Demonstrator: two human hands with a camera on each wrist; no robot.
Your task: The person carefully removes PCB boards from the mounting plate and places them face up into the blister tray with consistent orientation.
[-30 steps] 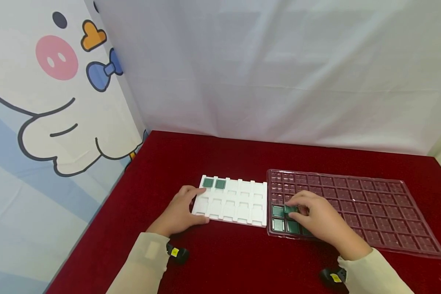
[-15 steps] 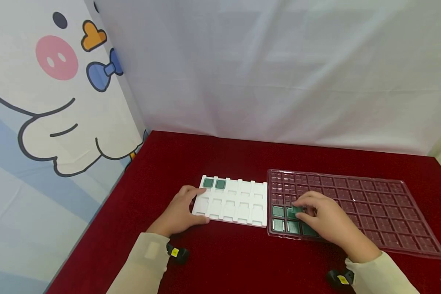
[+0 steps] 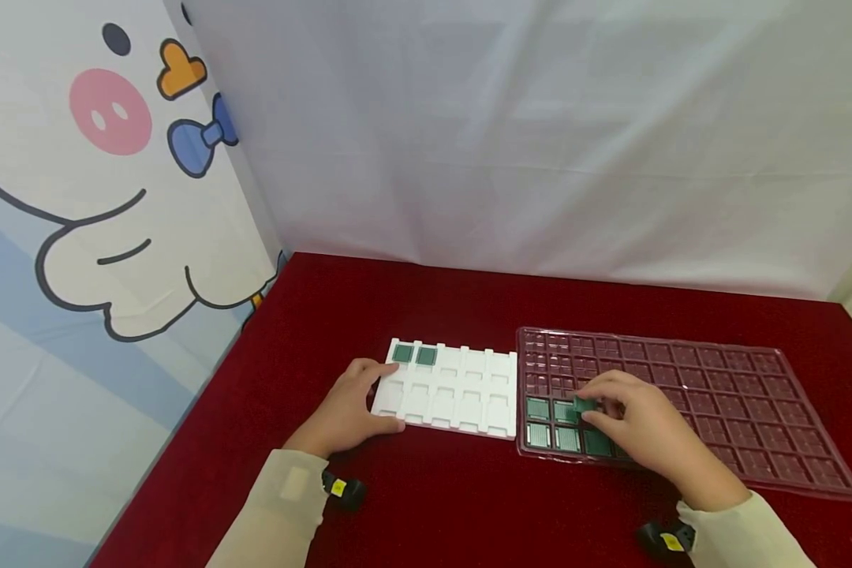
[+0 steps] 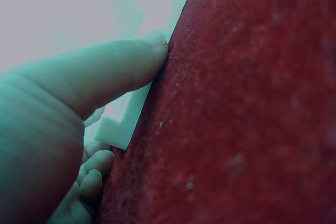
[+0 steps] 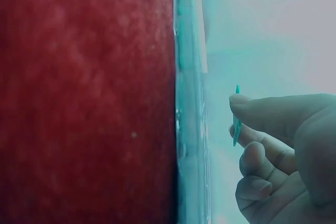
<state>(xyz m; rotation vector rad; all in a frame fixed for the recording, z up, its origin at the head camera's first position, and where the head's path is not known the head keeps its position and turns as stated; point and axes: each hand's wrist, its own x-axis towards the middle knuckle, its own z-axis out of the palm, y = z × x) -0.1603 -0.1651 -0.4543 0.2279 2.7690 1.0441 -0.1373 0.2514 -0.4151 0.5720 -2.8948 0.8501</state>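
Observation:
A white plastic tray [image 3: 472,394] with shallow pockets lies mid-table, two green chips [image 3: 426,356] seated in its back left pockets. My left hand [image 3: 351,410] grips this tray's left end, thumb along the front edge and fingers at the left side. Between thumb and forefinger my right hand [image 3: 635,410] pinches a small thin green chip [image 5: 237,124], which stands edge-on in the right wrist view. That hand is over the front left of a clear plastic tray [image 3: 724,394]. Several green chips [image 3: 566,439] sit in the pockets there, some partly hidden by the hand.
The two trays lie side by side, their facing edges close together. Both rest on a dark red cloth [image 3: 440,505]. Behind the table hangs a white curtain [image 3: 539,158], and a cartoon-printed sheet [image 3: 135,221] stands at the left.
My right hand has shifted slightly right with the chip in its fingers, uncovering chips in the second column of the clear tray. The left hand has stayed in place.

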